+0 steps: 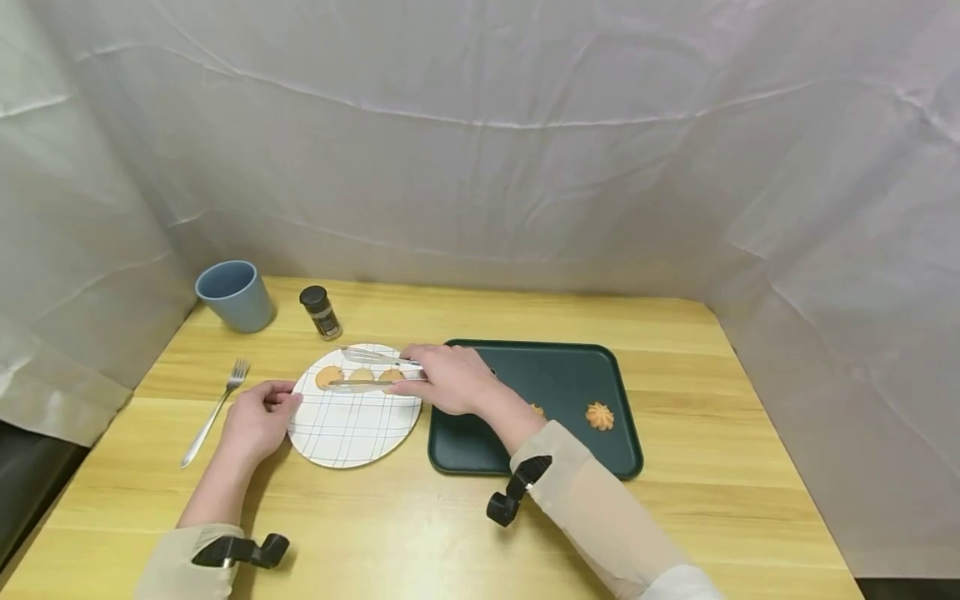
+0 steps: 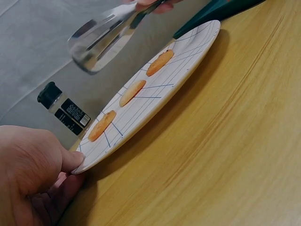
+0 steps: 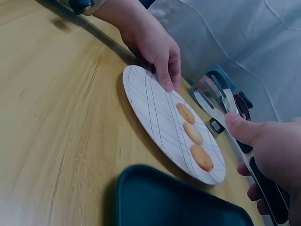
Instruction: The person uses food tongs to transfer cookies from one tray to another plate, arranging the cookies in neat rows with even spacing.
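My left hand (image 1: pixel 258 419) pinches the left rim of a white plate (image 1: pixel 352 433) with a blue line pattern, thumb on top. Three cookies lie in a row across its far half: a left one (image 2: pixel 102 126), a paler middle one (image 2: pixel 132 93) and a right one (image 2: pixel 160 62). My right hand (image 1: pixel 455 379) grips metal tongs (image 2: pixel 106 40) by their dark handle. The tongs' ends hang above the plate, apart from each other, with nothing seen between them. On the dark green tray (image 1: pixel 555 367) lies a ridged cookie (image 1: pixel 599 416); another cookie (image 1: pixel 537 410) is partly hidden by my right arm.
A fork (image 1: pixel 212 417) lies left of my left hand. Behind the plate stand a blue cup (image 1: pixel 236 298) and a black-capped spice jar (image 1: pixel 321 313). The wooden table (image 1: pixel 375 533) meets a pale curtain (image 1: pixel 480 167) at the back.
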Demonstrator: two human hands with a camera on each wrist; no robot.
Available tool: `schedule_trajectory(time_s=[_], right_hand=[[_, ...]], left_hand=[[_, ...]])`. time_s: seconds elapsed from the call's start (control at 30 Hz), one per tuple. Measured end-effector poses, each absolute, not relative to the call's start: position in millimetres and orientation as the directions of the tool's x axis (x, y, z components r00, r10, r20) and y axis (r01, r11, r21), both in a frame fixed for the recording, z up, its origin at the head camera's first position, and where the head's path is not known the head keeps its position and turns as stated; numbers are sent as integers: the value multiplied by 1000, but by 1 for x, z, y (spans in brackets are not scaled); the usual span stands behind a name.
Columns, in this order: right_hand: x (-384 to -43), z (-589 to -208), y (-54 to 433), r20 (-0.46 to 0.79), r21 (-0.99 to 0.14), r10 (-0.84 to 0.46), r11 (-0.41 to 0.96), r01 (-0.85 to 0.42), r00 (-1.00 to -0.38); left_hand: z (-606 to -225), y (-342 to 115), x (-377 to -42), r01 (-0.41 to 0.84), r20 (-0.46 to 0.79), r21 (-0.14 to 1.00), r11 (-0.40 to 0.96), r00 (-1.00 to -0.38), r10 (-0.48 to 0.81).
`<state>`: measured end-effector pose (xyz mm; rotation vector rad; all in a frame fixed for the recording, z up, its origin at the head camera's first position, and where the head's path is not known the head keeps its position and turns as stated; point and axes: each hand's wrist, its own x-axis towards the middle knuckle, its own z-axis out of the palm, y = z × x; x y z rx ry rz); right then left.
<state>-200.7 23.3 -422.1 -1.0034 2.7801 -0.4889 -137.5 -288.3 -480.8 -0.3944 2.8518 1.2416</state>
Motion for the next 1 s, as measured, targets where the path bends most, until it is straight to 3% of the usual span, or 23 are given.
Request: schedule_trajectory(time_s=[0.53,1.0], right_hand=[[-186,-405,77,34,-345,-629,722,-600,-777],[-163,-396,131,37,-332,-562,773,-540,-827]], left_hand=[[-478,-290,-137,-250,-123,723,644,-964,-236],[-479,-290,-137,-263,-134,714,649,-961,-242]])
